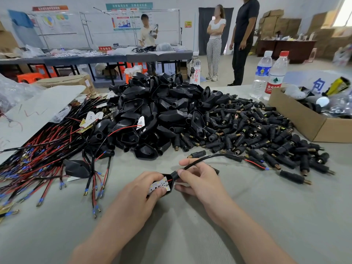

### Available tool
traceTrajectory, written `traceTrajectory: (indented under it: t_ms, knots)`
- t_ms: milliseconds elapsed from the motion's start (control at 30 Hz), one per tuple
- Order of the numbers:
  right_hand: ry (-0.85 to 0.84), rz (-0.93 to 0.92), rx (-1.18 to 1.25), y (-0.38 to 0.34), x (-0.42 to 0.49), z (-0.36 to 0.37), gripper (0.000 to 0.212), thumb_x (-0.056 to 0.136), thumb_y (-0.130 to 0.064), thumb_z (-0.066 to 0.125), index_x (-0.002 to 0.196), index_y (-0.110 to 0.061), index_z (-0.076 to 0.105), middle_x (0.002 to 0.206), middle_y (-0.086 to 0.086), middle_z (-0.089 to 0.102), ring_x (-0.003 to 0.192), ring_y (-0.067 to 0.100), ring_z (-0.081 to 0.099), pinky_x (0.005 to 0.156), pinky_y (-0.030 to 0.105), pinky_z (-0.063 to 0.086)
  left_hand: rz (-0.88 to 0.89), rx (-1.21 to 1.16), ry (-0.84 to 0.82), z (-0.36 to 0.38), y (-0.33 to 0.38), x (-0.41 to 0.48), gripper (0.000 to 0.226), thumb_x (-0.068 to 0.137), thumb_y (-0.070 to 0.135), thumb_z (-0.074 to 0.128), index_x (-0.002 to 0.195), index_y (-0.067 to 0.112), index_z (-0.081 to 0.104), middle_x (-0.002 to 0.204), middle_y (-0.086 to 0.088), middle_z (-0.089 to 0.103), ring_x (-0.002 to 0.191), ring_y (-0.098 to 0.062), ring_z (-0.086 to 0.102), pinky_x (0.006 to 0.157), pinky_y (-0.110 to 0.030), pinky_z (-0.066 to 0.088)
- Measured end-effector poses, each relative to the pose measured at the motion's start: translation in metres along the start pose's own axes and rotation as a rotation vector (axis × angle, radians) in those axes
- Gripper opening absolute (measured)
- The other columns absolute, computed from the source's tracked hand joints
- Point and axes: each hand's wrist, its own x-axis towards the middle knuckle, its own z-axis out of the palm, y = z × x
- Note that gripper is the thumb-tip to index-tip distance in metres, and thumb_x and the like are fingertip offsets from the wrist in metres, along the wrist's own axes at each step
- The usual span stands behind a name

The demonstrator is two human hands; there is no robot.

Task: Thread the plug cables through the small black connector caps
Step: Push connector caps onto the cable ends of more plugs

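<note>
My left hand (146,186) grips a black cap (170,181) with a small white LED board (159,185) seated in it. My right hand (198,178) pinches the black cable (207,157) where it leaves the cap's narrow end. The cable arcs up and to the right, ending in a red wire and a blue-tipped wire (256,163). Both hands are low in the middle of the table, in front of the heap of black caps (156,109).
Red and black cables with boards (42,159) lie in a heap at left. Small black plug connectors (257,130) cover the right. A cardboard box (304,119) and water bottles (270,73) stand at far right. People stand in the background.
</note>
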Motion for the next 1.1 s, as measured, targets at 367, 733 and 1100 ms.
traceTrajectory:
  t_ms: [367, 733, 1100]
  knots:
    - [-0.006, -0.018, -0.014, 0.001, -0.001, 0.000, 0.014, 0.095, -0.003, 0.063, 0.106, -0.010, 0.063, 0.083, 0.004, 0.064, 0.081, 0.015, 0.074, 0.075, 0.031, 0.062, -0.055, -0.110, 0.036, 0.003, -0.004, -0.002, 0.026, 0.096, 0.035, 0.059, 0.103, 0.056, 0.045, 0.102, 0.039, 0.063, 0.082, 0.006, 0.062, 0.071, -0.012, 0.043]
    - [0.015, -0.011, 0.012, -0.001, -0.001, 0.001, 0.013, 0.094, -0.002, 0.064, 0.105, -0.009, 0.063, 0.076, 0.001, 0.064, 0.076, 0.015, 0.072, 0.074, 0.031, 0.062, 0.080, -0.066, 0.090, 0.007, 0.000, -0.004, 0.030, 0.100, 0.041, 0.042, 0.119, 0.029, 0.062, 0.115, 0.030, 0.058, 0.111, 0.012, 0.052, 0.090, -0.005, 0.035]
    - [-0.003, -0.006, 0.084, 0.000, 0.000, 0.004, 0.014, 0.096, -0.011, 0.065, 0.108, -0.008, 0.060, 0.078, 0.007, 0.070, 0.078, 0.018, 0.074, 0.066, 0.024, 0.058, 0.119, -0.056, 0.076, 0.014, 0.005, -0.002, 0.035, 0.090, 0.060, 0.043, 0.124, 0.051, 0.046, 0.122, 0.038, 0.048, 0.118, 0.016, 0.042, 0.096, -0.002, 0.029]
